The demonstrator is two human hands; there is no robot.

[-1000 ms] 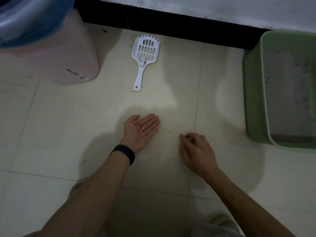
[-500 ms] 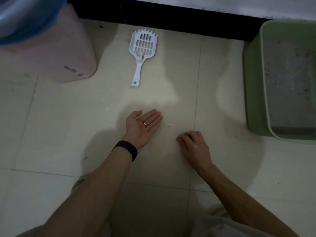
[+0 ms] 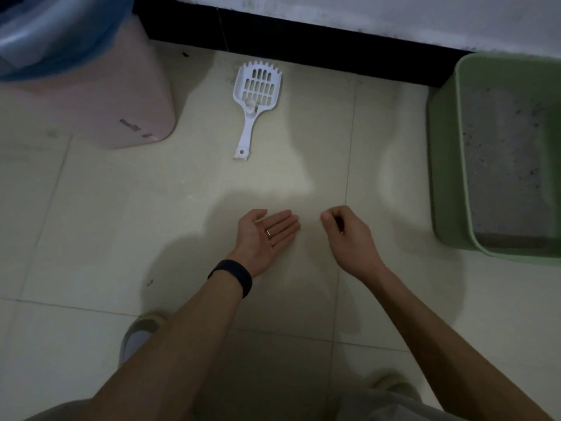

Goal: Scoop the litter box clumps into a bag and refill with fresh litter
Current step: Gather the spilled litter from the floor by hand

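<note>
A white slotted litter scoop (image 3: 254,104) lies flat on the tile floor near the wall, handle toward me. The green litter box (image 3: 446,165) stands at the right edge, holding grey litter (image 3: 504,165) with dark specks. My left hand (image 3: 264,235) is held palm up just above the floor, fingers together and flat, with a ring on one finger and nothing visible in it. My right hand (image 3: 346,235) hovers beside it, fingertips pinched together; whether a grain is between them is too small to tell.
A pink bin (image 3: 100,95) lined with a blue bag (image 3: 60,34) stands at the upper left. A dark baseboard (image 3: 303,38) runs along the wall behind. My shoes (image 3: 136,335) show at the bottom. Small dark specks dot the tiles.
My right hand has lifted off the floor and moved forward, level with the left palm, fingers now pinched. The left hand stays palm up. The view has shifted slightly.
</note>
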